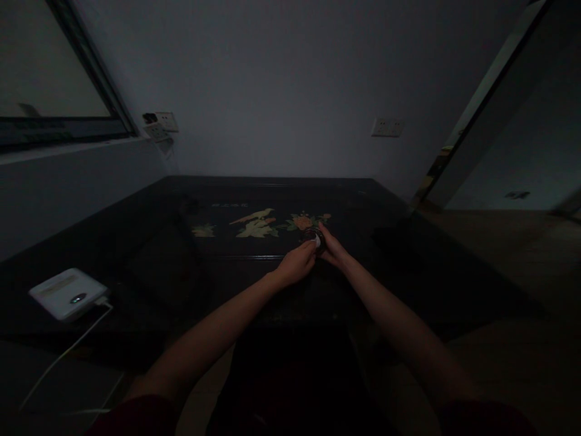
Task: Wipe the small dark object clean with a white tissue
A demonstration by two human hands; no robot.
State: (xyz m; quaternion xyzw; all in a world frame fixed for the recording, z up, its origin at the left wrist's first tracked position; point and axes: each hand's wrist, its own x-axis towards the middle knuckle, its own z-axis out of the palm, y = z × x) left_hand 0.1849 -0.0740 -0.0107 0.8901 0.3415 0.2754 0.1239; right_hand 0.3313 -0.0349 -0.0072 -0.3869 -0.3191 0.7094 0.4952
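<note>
In dim light I hold a small dark round object with a shiny rim over the middle of a black table. A small white patch shows on its near side. My left hand is closed, with its fingertips at that white patch. From the right, my right hand grips the object's side, its thumb or finger reaching up along the edge. The dark does not let me tell exactly what the object is. Behind it, a flower picture decorates the tabletop.
A white box-shaped device with a white cable sits at the table's left. A bird picture marks the tabletop. Wall sockets are on the back wall, with a plugged socket at left near the window.
</note>
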